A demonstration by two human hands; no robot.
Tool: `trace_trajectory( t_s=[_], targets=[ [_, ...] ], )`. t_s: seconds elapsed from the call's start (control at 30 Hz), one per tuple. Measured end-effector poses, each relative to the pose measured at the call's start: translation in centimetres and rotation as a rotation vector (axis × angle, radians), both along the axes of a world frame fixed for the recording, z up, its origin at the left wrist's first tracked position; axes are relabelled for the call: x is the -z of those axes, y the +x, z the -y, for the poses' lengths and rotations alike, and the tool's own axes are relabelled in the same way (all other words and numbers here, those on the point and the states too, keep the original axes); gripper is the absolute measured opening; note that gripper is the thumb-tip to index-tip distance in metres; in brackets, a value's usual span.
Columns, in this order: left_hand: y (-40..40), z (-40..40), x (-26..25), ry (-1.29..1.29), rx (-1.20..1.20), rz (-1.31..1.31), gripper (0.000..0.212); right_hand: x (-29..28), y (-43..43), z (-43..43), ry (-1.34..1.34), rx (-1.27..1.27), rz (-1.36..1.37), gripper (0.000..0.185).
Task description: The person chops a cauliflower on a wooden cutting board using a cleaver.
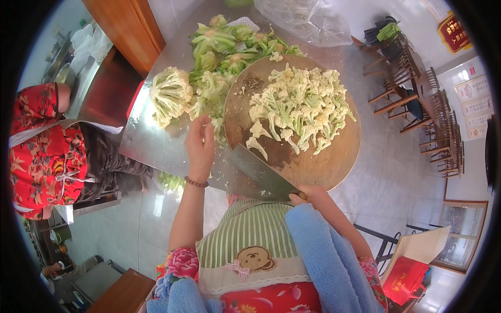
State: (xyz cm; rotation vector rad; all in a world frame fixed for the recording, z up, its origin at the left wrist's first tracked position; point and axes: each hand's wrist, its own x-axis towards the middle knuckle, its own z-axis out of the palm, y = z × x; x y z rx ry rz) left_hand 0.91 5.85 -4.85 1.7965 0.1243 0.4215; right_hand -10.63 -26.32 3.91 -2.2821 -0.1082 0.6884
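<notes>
My right hand [307,194] grips the handle of a wide cleaver [264,174]. Its blade lies across the near left edge of a round wooden chopping board [313,170]. A heap of cut cauliflower florets [303,103] covers much of the board, with a few loose pieces towards me. My left hand [200,143], with a beaded bracelet at the wrist, hovers left of the board. Its fingers are bent and I see nothing in them. Just beyond it are a large cauliflower head [170,94] and paler cauliflower pieces [213,92].
The metal table [150,146] carries cauliflower stumps with leaves [235,43] and a clear plastic bag [309,19] at the back. A person in a red floral top [49,152] stands at the left. Wooden tables and chairs [415,94] are off to the right.
</notes>
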Motion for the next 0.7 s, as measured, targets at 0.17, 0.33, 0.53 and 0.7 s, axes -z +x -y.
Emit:
trace_trajectory(
  t_s=[0.17, 0.33, 0.53, 0.7],
  targets=[
    [-0.7, 0.2, -0.8, 0.112, -0.008, -0.068, 0.026, 0.7, 1.6, 1.9, -0.068, 0.124, 0.024, 0.027],
    [-0.4, 1.0, -0.2, 0.277, -0.004, -0.002, 0.026, 0.8, 2.1, 4.9, 0.043, 0.391, 0.048, 0.029],
    [4.3, 6.9, -2.1, 0.564, 0.208, 0.27, 0.021, 1.5, 1.8, 4.6, 0.093, 0.414, 0.127, 0.025],
    [6.6, 7.8, -0.8, 0.516, 0.214, 0.206, 0.016, 1.9, 0.7, 4.8, 0.102, 0.41, 0.175, 0.024]
  ],
)
